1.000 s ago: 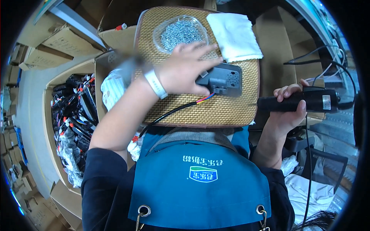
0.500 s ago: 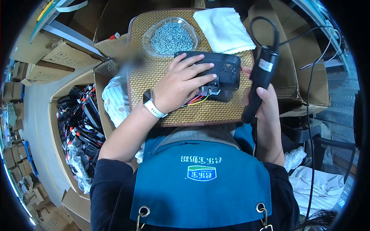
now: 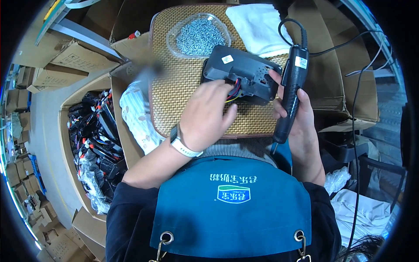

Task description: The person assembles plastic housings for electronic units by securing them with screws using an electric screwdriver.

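A black plastic housing (image 3: 244, 65) with a white label, speaker holes and coloured wires (image 3: 236, 89) lies tilted on a woven mat (image 3: 174, 100). My left hand (image 3: 209, 109), with a white-strapped watch on its wrist, is at the housing's near left side. Its fingertips reach the wires, slightly blurred, and the thumb stands apart from them. My right hand (image 3: 302, 115) holds a black electric screwdriver (image 3: 292, 87), bit pointing down toward me, cord at the top. One finger of that hand extends to the housing's right end.
Behind the housing stand a clear plastic tray of small silver screws (image 3: 200, 37) and a folded white cloth (image 3: 257, 28). At left, a carton (image 3: 65, 157) holds several black wired parts. The screwdriver's black cord (image 3: 355, 109) hangs down at right beside open cartons (image 3: 349, 83).
My left hand has come off the housing's top, moving toward me to the wires. The housing has turned clockwise, exposing its label. The screwdriver remains in my right hand.
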`<action>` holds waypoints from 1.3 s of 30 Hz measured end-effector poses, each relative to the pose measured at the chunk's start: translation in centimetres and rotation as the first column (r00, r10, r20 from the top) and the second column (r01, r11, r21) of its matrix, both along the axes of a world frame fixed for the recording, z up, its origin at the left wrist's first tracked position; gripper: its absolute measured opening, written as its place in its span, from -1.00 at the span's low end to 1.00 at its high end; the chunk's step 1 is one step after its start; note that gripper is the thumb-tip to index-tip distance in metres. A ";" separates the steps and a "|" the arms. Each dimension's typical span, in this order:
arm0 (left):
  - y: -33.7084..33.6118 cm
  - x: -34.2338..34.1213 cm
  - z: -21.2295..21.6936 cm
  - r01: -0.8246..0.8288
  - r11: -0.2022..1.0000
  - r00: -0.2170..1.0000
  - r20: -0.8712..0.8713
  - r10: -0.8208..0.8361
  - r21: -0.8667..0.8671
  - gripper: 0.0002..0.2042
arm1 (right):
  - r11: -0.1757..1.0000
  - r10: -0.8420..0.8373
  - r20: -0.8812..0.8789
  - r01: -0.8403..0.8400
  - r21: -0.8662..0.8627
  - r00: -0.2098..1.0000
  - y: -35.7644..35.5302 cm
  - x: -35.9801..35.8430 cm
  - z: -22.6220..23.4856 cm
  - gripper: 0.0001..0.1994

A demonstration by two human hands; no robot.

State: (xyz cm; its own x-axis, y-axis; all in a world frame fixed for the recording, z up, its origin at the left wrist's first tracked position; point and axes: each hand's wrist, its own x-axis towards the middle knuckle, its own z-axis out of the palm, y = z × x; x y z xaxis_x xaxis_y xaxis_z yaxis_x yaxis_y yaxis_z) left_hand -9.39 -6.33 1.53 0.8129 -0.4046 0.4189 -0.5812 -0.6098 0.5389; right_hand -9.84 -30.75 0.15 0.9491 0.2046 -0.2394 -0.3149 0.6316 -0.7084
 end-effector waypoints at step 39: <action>1.4 0.4 -0.6 0.002 0.990 1.000 -0.017 0.001 0.144 -0.41 | 0.846 -0.312 0.485 0.471 -0.251 0.817 -6.0 0.2 6.6 -0.34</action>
State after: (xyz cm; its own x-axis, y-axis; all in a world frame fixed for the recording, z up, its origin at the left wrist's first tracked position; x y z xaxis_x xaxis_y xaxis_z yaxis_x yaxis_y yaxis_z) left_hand -8.98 -4.96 0.88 0.8192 -0.4598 0.3428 -0.5731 -0.6813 0.4554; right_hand -9.65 -36.73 6.76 0.9514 -0.2267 0.2084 0.2756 0.3253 -0.9045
